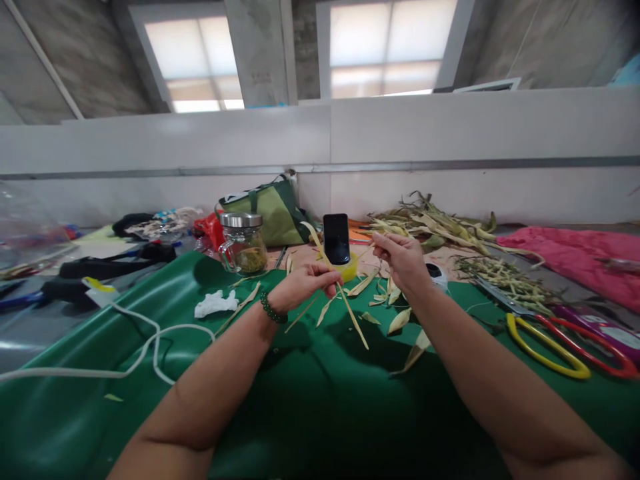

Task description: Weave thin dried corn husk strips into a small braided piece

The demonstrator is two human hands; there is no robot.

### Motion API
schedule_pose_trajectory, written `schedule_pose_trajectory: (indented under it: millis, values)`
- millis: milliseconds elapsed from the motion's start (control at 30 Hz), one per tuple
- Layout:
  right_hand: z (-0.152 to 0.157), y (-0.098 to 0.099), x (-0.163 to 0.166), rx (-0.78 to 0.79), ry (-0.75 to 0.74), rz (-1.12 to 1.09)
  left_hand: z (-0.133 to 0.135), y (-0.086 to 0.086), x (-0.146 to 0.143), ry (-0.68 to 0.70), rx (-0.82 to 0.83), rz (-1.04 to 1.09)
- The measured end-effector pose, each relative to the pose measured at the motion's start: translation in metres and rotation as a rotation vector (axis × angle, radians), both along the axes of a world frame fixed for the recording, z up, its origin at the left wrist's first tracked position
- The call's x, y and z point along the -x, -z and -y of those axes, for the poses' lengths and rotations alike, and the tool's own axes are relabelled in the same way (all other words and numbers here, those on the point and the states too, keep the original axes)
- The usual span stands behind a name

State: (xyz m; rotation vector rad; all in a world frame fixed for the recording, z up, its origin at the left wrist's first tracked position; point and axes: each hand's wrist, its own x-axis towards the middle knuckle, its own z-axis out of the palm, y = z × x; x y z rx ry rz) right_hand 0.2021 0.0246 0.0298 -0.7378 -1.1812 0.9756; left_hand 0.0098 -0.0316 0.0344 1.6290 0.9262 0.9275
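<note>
My left hand (307,285), with a dark green bead bracelet on the wrist, is closed in a pinch on pale dried husk strips (354,321). One strip rises past the hand and others hang below it. To the right and a little higher, my right hand (400,257) pinches the end of a thin strip that runs toward the left hand. Between and behind the hands, a black phone (337,239) stands upright at a yellow roll of tape (351,268). Loose husk pieces (400,321) lie on the green mat (350,407) under the hands.
Large scissors (547,347) with yellow and red handles lie at right, near cut stalk pieces (515,283). A husk pile (435,223) is at the back. To the left are a glass mug (245,247), green bag (275,213), crumpled tissue (216,304) and white cable (145,353).
</note>
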Motion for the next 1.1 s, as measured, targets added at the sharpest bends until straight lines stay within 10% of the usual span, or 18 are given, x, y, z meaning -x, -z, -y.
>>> schedule_pose_trajectory:
  millis: [233,433,1100]
  values:
    - [-0.009,-0.008,-0.016,-0.023,0.150,-0.062,-0.006,0.005,0.004,-0.073,0.041,0.063]
    - [0.017,0.005,0.013,-0.061,-0.166,0.559,-0.004,0.004,-0.001,-0.047,0.027,0.034]
    - [0.027,-0.005,0.003,0.007,-0.529,0.848,-0.002,0.001,-0.004,-0.041,0.137,0.148]
